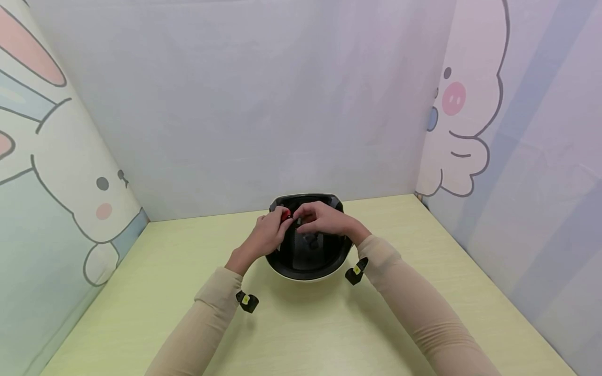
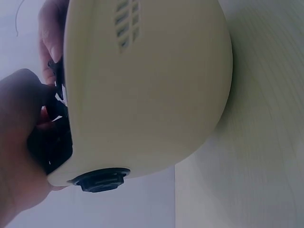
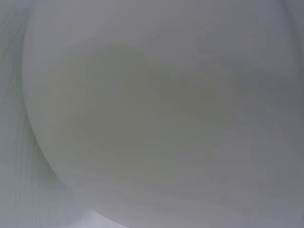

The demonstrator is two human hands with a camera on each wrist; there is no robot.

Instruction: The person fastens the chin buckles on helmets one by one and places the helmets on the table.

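Observation:
A cream helmet [image 2: 152, 95] with slotted vents and a black side knob [image 2: 102, 179] lies upside down, its black inside [image 1: 312, 263] facing up. Over its far left part, my left hand [image 1: 265, 236] pinches a small red-and-black chin-strap buckle [image 1: 286, 214]. My right hand [image 1: 323, 218] comes in from the right, fingers bent, its thumb and fingertips close to the buckle. In the left wrist view, the right fingers hold a black strap piece [image 2: 58, 78] beside the helmet's rim. Only the pale helmet shell [image 3: 142, 118], dim and blurred, fills the right wrist view.
The helmet stands on a pale yellow table [image 1: 188, 250], near its back edge. Behind rises a plain light curtain wall [image 1: 244, 104], with cartoon-printed panels [image 1: 84, 172] on both sides. Small black wrist cameras [image 1: 246, 301] hang by both sleeves.

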